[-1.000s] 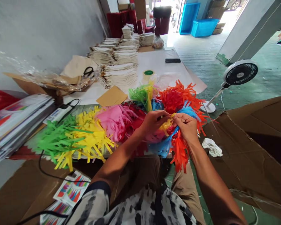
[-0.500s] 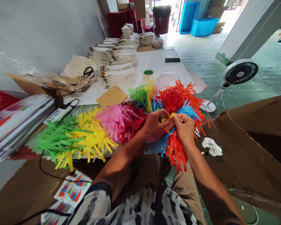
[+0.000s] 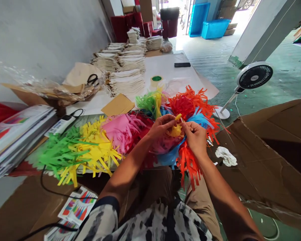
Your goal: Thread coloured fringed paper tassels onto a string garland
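Observation:
A yellow paper tassel (image 3: 176, 131) is between my hands, with a twisted end standing up above the fingertips. My left hand (image 3: 161, 126) is closed in a pinch on its left side. From the other side my right hand (image 3: 196, 134) pinches it with thumb and forefinger; the exact grip is partly hidden. Under and around the hands lie red-orange fringed paper (image 3: 189, 164), blue paper (image 3: 169, 156) and pink fringe (image 3: 162, 144). Further left are a pink bundle (image 3: 120, 129), yellow fringe (image 3: 96, 144) and green fringe (image 3: 61, 149).
Behind the fringes are a tape roll (image 3: 156, 81), a brown card (image 3: 117, 104), stacked white bundles (image 3: 127, 82) and a black phone (image 3: 182, 65). Scissors (image 3: 92, 79) lie on wrapping at left. A fan (image 3: 254, 77) stands right, beside a large cardboard box (image 3: 263, 150).
My fingers have moved slightly on the yellow tassel. Its twisted end now sticks up, and more yellow paper shows below. The whole view has shifted a little.

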Action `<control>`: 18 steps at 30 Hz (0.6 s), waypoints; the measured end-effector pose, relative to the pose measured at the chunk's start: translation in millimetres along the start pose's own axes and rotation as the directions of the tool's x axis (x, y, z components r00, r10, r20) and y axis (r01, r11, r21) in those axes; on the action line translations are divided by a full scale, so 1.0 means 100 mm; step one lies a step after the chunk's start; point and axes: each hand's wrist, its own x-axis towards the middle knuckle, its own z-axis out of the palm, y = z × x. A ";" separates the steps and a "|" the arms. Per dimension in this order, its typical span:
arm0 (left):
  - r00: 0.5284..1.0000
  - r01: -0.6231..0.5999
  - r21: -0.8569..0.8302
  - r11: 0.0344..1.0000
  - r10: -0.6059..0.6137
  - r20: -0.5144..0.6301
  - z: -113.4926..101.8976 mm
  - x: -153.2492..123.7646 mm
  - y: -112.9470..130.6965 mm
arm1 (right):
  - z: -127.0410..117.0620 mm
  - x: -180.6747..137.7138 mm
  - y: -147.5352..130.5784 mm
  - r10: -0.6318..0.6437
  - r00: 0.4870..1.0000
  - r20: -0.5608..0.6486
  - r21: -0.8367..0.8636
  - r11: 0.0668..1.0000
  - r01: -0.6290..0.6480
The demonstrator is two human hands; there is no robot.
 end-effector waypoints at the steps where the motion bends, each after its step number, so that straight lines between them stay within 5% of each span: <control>1: 1.000 -0.005 0.009 1.000 0.005 -0.008 -0.01 0.01 0.00 | 0.00 -0.01 -0.02 -0.015 1.000 0.013 -0.022 1.000 0.016; 18: 0.988 -0.118 0.251 0.961 0.139 -0.069 0.01 0.00 -0.02 | 0.00 -0.02 -0.01 -0.069 0.996 0.064 -0.076 0.994 0.074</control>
